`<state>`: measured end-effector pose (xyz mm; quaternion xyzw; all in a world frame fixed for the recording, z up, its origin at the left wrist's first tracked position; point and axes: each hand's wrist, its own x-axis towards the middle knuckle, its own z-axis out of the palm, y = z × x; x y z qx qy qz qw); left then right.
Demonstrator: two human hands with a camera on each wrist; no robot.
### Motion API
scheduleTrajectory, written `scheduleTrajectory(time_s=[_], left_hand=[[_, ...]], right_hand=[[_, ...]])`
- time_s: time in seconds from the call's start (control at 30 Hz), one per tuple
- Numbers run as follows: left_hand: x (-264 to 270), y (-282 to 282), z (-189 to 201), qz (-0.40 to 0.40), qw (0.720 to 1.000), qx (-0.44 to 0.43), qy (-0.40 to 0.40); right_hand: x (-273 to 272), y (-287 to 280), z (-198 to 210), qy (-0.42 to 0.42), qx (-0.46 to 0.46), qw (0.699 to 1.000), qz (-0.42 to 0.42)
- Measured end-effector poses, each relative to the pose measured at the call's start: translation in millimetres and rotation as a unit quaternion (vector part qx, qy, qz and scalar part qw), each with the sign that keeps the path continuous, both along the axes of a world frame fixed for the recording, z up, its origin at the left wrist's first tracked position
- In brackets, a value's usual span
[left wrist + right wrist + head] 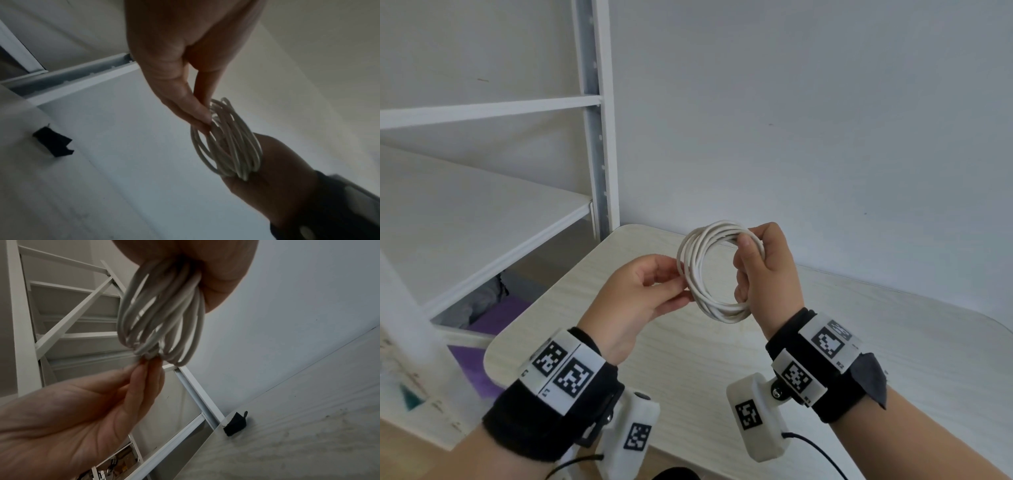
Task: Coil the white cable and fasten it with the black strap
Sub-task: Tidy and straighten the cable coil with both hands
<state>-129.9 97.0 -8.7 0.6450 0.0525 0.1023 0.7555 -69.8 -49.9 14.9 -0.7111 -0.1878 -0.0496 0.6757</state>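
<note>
The white cable (698,274) is wound into a round coil of several loops, held up above the pale wooden table (893,342). My right hand (763,270) grips the coil's right side, thumb over the top strands. My left hand (650,291) pinches the coil's left edge between thumb and fingertips. The left wrist view shows the coil (228,142) edge-on between both hands. The black strap (53,142) lies folded on the table, away from both hands; in the right wrist view the strap (235,423) sits by the table's edge. The head view does not show the strap.
A white shelving unit (599,137) stands at the left, close to the table's far left corner. A grey wall (808,120) runs behind the table. Purple fabric (496,315) lies on the floor under the shelves.
</note>
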Motion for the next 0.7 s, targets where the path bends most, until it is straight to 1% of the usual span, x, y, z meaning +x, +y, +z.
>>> scheduleTrajectory(time_s=[0.1,0.23,0.3,0.47,0.6,0.63,0.7], left_hand=[[-0.6,-9.5,-3.7,0.020,1.000,0.004,-0.003],[-1.0,-21.0,-6.6,0.058,0.996,0.065,-0.018],[-0.5,-20.9,-7.8,0.068,0.994,0.089,-0.011],[-5.0,-23.1,-2.0,0.017,0.996,0.087,-0.025],[-5.5,-18.2,2.5,-0.029,0.999,0.024,-0.020],[-4.2,-16.2,3.0,-0.027,0.999,0.023,-0.012],[-2.1,-13.1,2.4,-0.010,0.998,0.056,-0.007]], right_hand=[[0.9,0.2,-0.7,0.001,0.010,1.000,-0.005],[1.6,0.9,-2.2,-0.014,0.013,1.000,-0.016],[1.9,0.9,-1.9,-0.025,0.010,0.999,-0.018],[2.4,1.2,-0.4,-0.004,0.017,1.000,-0.010],[6.3,1.3,-0.3,-0.006,-0.010,1.000,-0.017],[6.7,1.4,-0.5,-0.005,-0.017,1.000,-0.016],[6.2,2.6,-0.8,0.007,-0.020,1.000,-0.007]])
